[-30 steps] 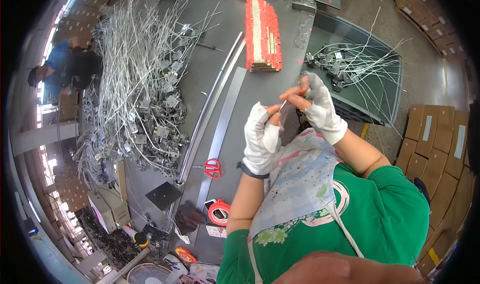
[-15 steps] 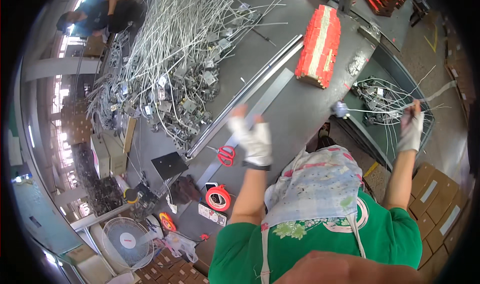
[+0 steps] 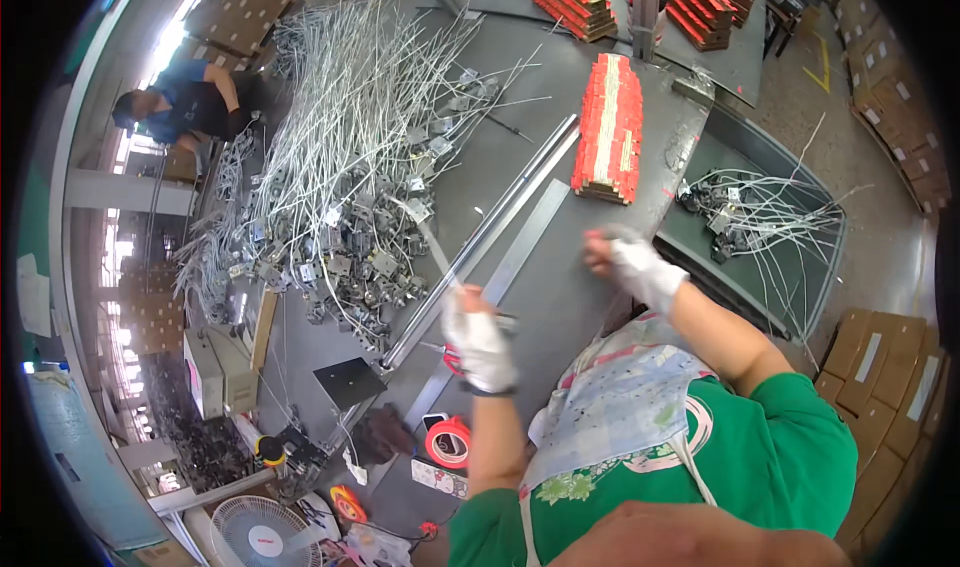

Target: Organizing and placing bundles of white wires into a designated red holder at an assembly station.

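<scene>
The left hand (image 3: 482, 345) gripped a blurred white strand (image 3: 436, 251) pointing toward eleven o'clock; the right hand (image 3: 642, 267), at its two o'clock, had curled fingers, grip indiscernible.

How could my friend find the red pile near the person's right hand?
Start at the big dark grey table, then find the person's right hand in a white fingerless glove. Just beyond it stands a long red stack with a pale stripe along its top. Unlike the other red-and-brown stacks farther back, it is closest to the person.
</scene>
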The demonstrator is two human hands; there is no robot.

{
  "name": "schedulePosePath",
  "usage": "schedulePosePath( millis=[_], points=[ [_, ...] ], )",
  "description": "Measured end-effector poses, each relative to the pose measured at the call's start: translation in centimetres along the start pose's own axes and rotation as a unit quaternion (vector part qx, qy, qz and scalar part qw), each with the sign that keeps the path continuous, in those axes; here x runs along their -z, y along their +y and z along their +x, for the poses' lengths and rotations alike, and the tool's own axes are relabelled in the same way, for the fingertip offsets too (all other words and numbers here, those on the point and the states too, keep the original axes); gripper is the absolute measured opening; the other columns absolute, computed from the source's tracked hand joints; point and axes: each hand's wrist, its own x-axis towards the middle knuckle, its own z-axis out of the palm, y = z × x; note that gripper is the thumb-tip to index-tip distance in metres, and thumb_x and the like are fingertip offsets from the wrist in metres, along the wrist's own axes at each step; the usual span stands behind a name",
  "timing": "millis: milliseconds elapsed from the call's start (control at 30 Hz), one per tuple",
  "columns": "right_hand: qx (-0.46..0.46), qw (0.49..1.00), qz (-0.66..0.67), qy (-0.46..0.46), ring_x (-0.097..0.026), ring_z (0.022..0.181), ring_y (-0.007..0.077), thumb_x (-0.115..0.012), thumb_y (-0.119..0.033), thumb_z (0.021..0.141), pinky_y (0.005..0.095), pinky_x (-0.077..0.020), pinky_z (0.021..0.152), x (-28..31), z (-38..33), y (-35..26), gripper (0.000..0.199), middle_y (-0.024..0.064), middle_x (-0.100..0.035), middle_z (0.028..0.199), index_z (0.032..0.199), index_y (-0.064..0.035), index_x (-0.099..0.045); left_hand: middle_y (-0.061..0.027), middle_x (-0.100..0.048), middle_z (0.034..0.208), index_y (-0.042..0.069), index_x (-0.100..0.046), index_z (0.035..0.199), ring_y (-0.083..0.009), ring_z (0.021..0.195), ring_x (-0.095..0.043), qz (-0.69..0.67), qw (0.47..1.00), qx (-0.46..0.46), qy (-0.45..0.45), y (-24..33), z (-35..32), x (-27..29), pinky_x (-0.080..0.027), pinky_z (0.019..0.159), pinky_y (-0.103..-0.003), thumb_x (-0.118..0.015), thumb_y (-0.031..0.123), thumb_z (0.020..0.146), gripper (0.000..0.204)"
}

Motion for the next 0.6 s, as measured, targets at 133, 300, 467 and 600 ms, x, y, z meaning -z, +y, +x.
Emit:
schedulePosePath(
  millis=[133,300,467,600],
  points=[
    [-0.012,0.99,0.019,-0.141,-0.056,0.085,0.015,-0.063,-0.031,0.081,0.0258,-0.0471,0.071,-8.1,-1.4,-1.8,0.049,0.0072,-0.056,0.099,0.118,-0.0034,-0.046,-0.0024,-0.056,0.069,0.004,-0.058,0.087,-0.0089,0.057,-0.049,0.103,0.976,-0.007,-0.193,-2.2,-5.5,-0.7,-0.038,0.05,-0.024,-0.049,0.006,0.086,0.009],
    [0.1,0.933,0.344,0.02,-0.028,0.044,0.0049,-0.053,-0.028,0.088,0.0181,-0.0206,0.033,-6.5,0.3,-7.0,0.026,-0.0068,-0.03,0.056,0.105,-0.0086,-0.048,-0.0085,-0.052,0.061,0.009,-0.06,0.088,-0.0208,0.052,-0.053,0.277,0.899,-0.142,-0.308,-4.2,-7.0,1.9,-0.041,0.051,-0.03,-0.051,0.006,0.081,0.011],
    [0.292,0.896,0.308,0.129,-0.023,0.041,0.0046,-0.049,-0.028,0.09,0.0201,-0.0203,0.035,1.5,3.2,-7.0,0.024,-0.0059,-0.025,0.052,0.105,-0.0101,-0.049,-0.0127,-0.059,0.069,0.011,-0.062,0.095,-0.0297,0.071,-0.061,0.454,0.792,-0.164,-0.374,-7.9,-4.2,1.0,-0.046,0.06,-0.038,-0.053,0.008,0.079,0.019],
    [0.239,0.9,0.284,0.229,-0.021,0.041,0.0048,-0.05,-0.028,0.09,0.0198,-0.0195,0.037,5.4,6.2,-5.1,0.025,-0.0063,-0.024,0.053,0.108,-0.0101,-0.049,-0.014,-0.061,0.074,0.007,-0.06,0.103,-0.0262,0.079,-0.062,0.292,0.874,-0.217,-0.32,-8.6,-2.5,-7.0,-0.047,0.066,-0.035,-0.054,0.008,0.079,0.025]
  ],
)
